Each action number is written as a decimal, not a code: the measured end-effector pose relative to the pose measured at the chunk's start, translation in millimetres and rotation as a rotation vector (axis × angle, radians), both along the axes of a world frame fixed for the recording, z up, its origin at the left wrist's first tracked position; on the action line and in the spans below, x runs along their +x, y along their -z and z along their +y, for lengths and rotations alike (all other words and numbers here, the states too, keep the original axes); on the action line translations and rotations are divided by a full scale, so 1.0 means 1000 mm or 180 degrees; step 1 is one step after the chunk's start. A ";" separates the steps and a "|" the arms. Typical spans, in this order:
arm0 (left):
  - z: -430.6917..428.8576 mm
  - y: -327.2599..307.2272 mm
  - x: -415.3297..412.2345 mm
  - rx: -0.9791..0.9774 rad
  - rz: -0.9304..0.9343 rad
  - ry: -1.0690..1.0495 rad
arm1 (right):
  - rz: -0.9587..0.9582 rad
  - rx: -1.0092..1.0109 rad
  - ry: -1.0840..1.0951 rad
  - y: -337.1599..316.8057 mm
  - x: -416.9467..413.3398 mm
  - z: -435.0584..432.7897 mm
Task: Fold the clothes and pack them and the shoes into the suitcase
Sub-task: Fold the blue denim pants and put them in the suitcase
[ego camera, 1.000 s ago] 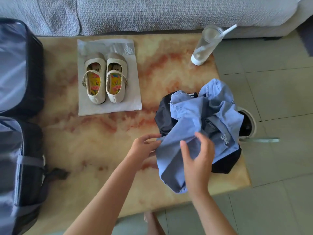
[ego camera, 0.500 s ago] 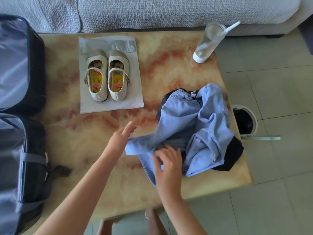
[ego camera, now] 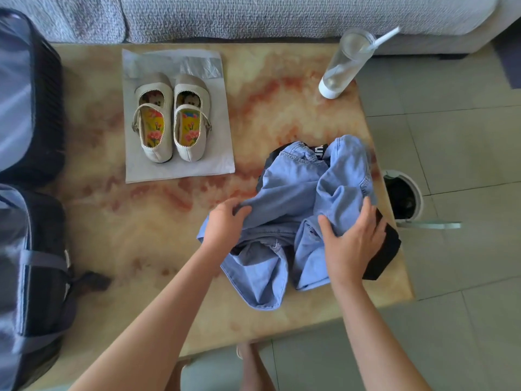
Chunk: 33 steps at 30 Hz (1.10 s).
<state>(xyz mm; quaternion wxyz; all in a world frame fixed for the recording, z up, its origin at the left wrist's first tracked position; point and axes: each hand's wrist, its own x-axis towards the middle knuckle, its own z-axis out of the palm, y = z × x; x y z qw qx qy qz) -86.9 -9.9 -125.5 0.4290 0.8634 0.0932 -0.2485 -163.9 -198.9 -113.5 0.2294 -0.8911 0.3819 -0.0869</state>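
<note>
On the marble-patterned table (ego camera: pixel 146 238), in the lower right part of the frame, lies a crumpled blue denim garment (ego camera: pixel 293 193), on top of a black garment (ego camera: pixel 384 255) which shows at its upper and right edges. The left hand (ego camera: pixel 225 225) grips a fold at the left side of the denim, with the fingers curled around the cloth. The right hand (ego camera: pixel 352 241) lies on the right side of the same garment, fingers fairly straight and close together, the thumb spread to the side, pressing down on the fabric. In the upper middle of the frame a pair of cream shoes (ego camera: pixel 172 119) (with flowered insoles) stands side by side on a grey sheet (ego camera: pixel 197 167), well apart from the clothes. The open suitcase (ego camera: pixel 48 122) takes the whole left edge of the frame, its two halves lined with grey fabric, the lower half crossed by straps. A clear bottle (ego camera: pixel 339 66) with a white straw stands at the upper right corner of the table, near a grey sofa (ego camera: pixel 267 15). Beside the table at the right, on the tiled floor, is a round bin (ego camera: pixel 417 193).
</note>
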 end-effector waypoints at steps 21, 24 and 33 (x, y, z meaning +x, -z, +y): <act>0.128 0.020 -0.035 0.0969 0.0908 -0.0084 | 0.0144 -0.0055 -0.1792 0.025 -0.046 0.087; 0.115 0.020 -0.022 0.1039 0.0757 -0.0040 | 0.0276 -0.0018 -0.2129 0.031 -0.062 0.098; 0.097 0.015 -0.004 -0.0135 0.1225 -0.0622 | -0.0456 0.0116 -0.1441 0.004 -0.027 0.094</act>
